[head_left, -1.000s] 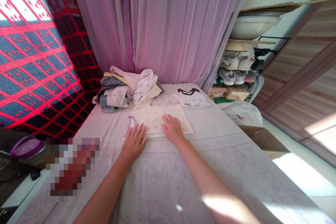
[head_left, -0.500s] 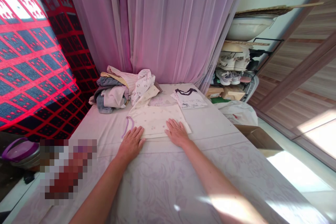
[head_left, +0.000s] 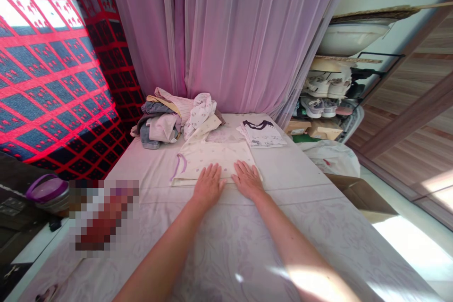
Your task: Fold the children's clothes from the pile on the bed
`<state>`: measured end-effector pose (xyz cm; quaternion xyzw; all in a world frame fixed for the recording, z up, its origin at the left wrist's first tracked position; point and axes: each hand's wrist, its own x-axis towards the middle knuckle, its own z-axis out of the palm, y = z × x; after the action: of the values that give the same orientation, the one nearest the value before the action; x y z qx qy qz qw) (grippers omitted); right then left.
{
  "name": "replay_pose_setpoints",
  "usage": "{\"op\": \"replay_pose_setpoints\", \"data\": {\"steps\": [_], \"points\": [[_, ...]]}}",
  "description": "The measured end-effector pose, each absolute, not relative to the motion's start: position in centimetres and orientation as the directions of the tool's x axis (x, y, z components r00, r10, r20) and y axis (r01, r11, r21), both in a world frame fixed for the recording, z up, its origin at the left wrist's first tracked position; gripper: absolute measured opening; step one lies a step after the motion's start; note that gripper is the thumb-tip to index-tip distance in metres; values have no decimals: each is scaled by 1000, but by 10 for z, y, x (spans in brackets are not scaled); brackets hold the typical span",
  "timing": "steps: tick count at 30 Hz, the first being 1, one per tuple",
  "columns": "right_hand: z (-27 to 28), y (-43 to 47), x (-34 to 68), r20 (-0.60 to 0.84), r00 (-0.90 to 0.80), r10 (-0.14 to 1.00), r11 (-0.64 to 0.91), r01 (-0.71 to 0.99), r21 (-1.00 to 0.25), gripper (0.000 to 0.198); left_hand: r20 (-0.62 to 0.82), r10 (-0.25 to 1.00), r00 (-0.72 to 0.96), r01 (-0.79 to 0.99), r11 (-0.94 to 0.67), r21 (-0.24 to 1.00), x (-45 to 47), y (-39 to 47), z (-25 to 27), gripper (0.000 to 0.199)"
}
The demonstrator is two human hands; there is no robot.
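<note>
Clothes heap (head_left: 166, 122) near bed's (head_left: 230, 245) far-left corner. Our left hand (head_left: 209, 186), right hand (head_left: 248, 180) — flat, apart, gripping nothing — on cream garment (head_left: 219, 154), short of far edge; we could wrinkle it by pushing unevenly. Folded shirt (head_left: 264, 134) near far-right corner.

Home, purple curtain (head_left: 244, 37), clothes pile (head_left: 163, 125), shoes (head_left: 314, 107)

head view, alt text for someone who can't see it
A person's left hand and right hand lie flat on the near edge of a cream patterned garment on a pale sheet. Behind are a clothes heap at left, a folded white top at right and purple curtains.
</note>
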<state>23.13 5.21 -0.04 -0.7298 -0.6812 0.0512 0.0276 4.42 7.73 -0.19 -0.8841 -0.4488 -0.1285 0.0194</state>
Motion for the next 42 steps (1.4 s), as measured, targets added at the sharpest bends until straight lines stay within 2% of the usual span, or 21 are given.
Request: {"op": "replay_pose_setpoints", "data": {"steps": [4, 17, 21, 28, 38, 42], "points": [[1, 52, 231, -40, 63, 997, -66, 993, -96, 58, 166, 813, 559, 811, -577, 97, 58, 82, -6, 55], [-4, 53, 232, -51, 80, 995, -84, 993, -82, 58, 214, 845, 489, 861, -507, 34, -54, 83, -21, 59], [-3, 53, 232, -48, 88, 995, -92, 993, -75, 57, 178, 863, 472, 873, -486, 45, -62, 81, -18, 62], [-4, 47, 229, -22, 145, 989, -146, 986, -79, 55, 211, 859, 466, 870, -488, 68, -59, 81, -19, 60], [-4, 39, 229, 166, 374, 913, -349, 923, -162, 47, 261, 854, 451, 871, -485, 82, -59, 79, -19, 57], [-9, 37, 233, 262, 386, 885, -332, 916, -227, 45, 264, 854, 448, 872, -482, 81, -59, 78, -17, 57]]}}
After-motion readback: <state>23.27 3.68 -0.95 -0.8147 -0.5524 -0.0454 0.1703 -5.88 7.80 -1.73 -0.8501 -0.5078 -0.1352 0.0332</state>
